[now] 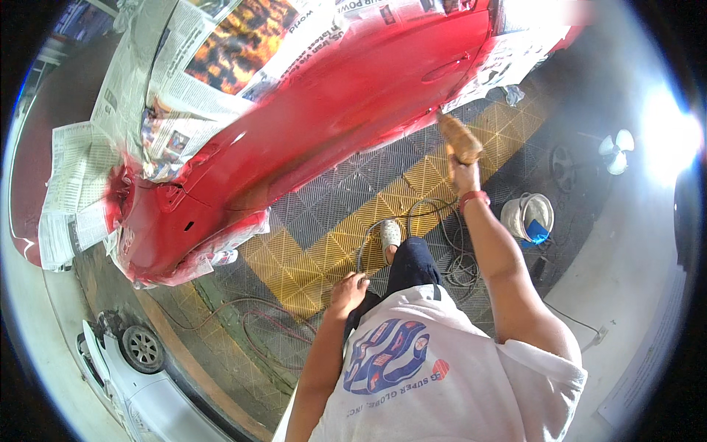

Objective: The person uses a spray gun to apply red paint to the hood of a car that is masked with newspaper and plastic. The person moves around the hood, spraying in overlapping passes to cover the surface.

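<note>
My right hand (464, 177), a red band at its wrist, is stretched forward and closed around a spray gun (460, 138) with a brown, paint-stained body. The gun's front end points at the lower edge of a glossy red car body panel (353, 88), a short way off. Down by my thigh, my left hand (349, 292) has its fingers curled around a dark air hose (359, 254), which loops over the floor. Newspaper sheets (199, 110) cover the car above the panel, and more paper hangs along its lower edge and ends.
A white bucket (515, 214) with a blue item inside stands to the right. Coiled hose (462, 269) lies beside my feet on yellow and grey floor grating (294, 261). A white fan (617, 151) stands near the right wall. Another car (158, 398) is at lower left.
</note>
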Demonstrator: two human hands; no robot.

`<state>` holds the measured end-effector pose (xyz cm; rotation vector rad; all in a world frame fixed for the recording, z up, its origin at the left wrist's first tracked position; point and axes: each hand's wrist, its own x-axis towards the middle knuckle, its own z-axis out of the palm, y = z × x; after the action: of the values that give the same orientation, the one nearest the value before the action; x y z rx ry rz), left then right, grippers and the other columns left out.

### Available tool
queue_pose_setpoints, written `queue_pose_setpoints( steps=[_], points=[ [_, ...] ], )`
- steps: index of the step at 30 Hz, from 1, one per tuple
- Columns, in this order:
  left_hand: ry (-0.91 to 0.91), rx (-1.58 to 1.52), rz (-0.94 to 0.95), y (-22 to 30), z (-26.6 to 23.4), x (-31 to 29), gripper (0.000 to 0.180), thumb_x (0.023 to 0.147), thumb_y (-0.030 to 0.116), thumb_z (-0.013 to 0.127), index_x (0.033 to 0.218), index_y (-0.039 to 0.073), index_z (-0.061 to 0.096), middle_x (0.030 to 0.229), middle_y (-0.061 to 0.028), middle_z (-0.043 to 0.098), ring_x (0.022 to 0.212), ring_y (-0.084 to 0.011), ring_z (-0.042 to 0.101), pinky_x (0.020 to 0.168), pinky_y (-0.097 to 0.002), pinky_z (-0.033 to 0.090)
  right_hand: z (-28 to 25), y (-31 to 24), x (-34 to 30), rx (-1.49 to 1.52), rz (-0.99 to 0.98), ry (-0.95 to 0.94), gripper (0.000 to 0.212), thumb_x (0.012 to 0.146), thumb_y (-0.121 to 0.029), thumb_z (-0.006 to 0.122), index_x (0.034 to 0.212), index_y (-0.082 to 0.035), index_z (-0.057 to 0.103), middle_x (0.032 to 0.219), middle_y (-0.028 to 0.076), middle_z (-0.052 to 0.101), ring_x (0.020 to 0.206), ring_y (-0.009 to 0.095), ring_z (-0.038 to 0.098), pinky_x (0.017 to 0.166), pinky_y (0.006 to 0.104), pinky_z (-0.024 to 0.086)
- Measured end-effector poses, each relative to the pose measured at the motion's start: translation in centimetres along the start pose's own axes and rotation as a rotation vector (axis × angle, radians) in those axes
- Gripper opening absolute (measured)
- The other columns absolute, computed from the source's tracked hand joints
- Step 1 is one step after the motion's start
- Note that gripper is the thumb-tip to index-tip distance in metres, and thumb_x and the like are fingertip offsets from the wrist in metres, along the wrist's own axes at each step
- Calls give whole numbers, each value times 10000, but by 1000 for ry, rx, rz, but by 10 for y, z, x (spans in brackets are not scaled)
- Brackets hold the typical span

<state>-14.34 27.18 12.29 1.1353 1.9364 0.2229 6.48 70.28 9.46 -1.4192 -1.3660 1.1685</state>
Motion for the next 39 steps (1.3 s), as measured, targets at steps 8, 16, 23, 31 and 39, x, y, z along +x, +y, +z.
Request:
queue_pose_setpoints(
  steps=[8,16,23,31,39],
  points=[
    [62,-26,105,58,-20,17,431,1039,439,579,1327,136,686,1311,-127,686,1202,-368,660,1025,-475,530,-57,-24,145,12,1,351,317,953,-163,687,1238,-26,674,1017,69,696,847,176,640,731,328,503],
    [153,-25,-154,-60,49,-38,396,1006,438,596,1267,170,726,1263,-144,707,1171,-369,681,1019,-470,539,45,-36,20,91,-81,-2,274,959,-62,688,1229,-55,642,1078,70,674,917,143,649,790,288,543],
    [202,-248,-478,-142,77,-150,413,1000,439,602,1204,122,771,1277,-230,696,1192,-434,665,1028,-501,523,174,-8,-185,-50,-129,-477,493,995,-114,705,1454,-25,547,1351,98,672,1229,188,632,1067,340,488],
    [362,-496,-778,-228,155,-290,447,992,459,621,1236,115,767,1274,-232,710,1194,-440,666,1036,-512,511,310,-79,-378,-218,-148,-841,509,929,-317,758,1349,-50,652,1233,162,742,1170,303,694,998,410,537],
    [439,-527,-761,-256,179,-310,450,997,481,619,1252,139,761,1215,-203,736,1171,-413,682,1007,-500,523,333,-141,-376,39,-97,-1033,509,954,-360,742,1350,-53,648,1257,173,735,1197,336,694,990,423,543]
  ],
)
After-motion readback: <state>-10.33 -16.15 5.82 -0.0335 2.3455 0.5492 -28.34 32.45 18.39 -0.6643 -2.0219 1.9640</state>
